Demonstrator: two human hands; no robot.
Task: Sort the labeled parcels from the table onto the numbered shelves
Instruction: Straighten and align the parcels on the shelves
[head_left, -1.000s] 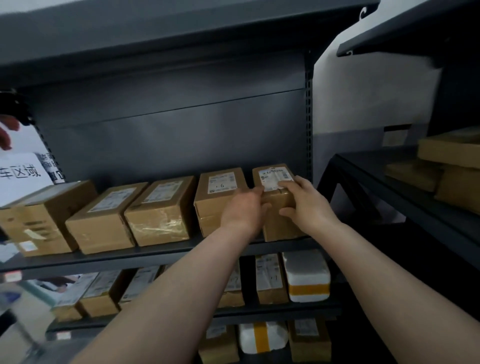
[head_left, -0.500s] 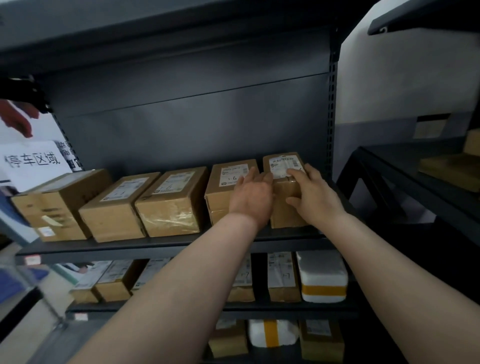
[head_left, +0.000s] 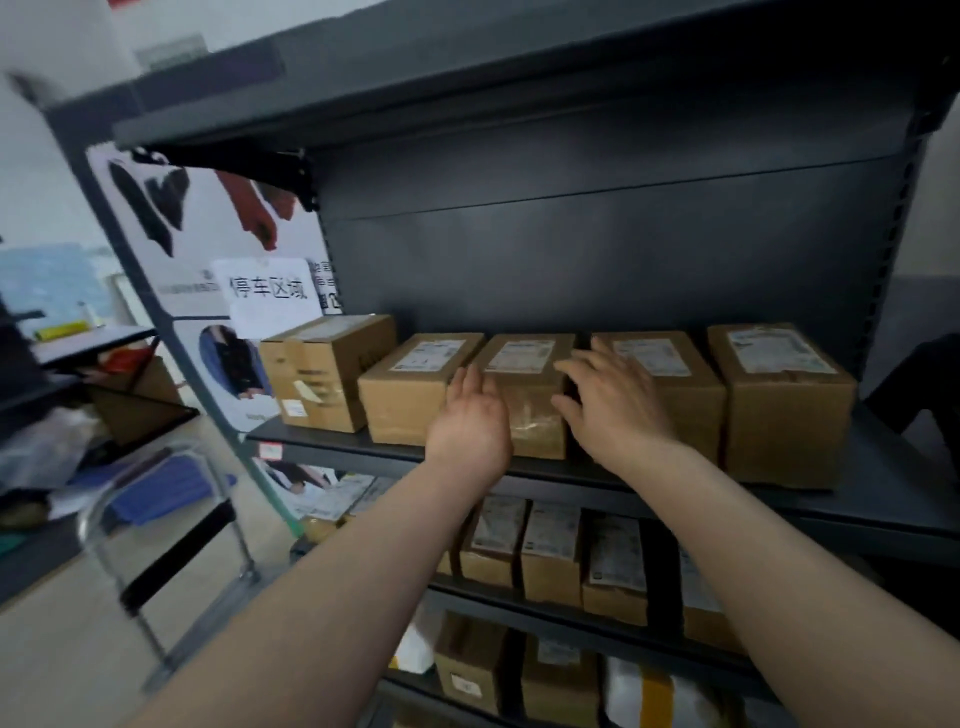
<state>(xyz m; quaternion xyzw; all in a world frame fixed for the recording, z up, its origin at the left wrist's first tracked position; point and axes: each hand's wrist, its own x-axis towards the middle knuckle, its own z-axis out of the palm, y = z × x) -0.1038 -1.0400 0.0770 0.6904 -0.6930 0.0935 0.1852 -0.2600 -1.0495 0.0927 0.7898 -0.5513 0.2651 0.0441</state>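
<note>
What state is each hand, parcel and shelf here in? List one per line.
left hand, open, fingers straight at middle parcel's left edge
right hand, open, fingers spread at its right edge
middle parcel, on the shelf, label up
rightmost parcel, on the shelf, label up, untouched
leftmost box, taped shut, untouched
shelf, holding five boxes in a row

We note two arms in view, both bare; left forearm (head_left: 332, 587) uncovered from wrist down to the frame edge; right forearm (head_left: 779, 571) the same; left hand (head_left: 470, 423) and right hand (head_left: 618, 410) bare too; we see backs of hands only; motion blur softens any finer detail of knuckles and nails.
</note>
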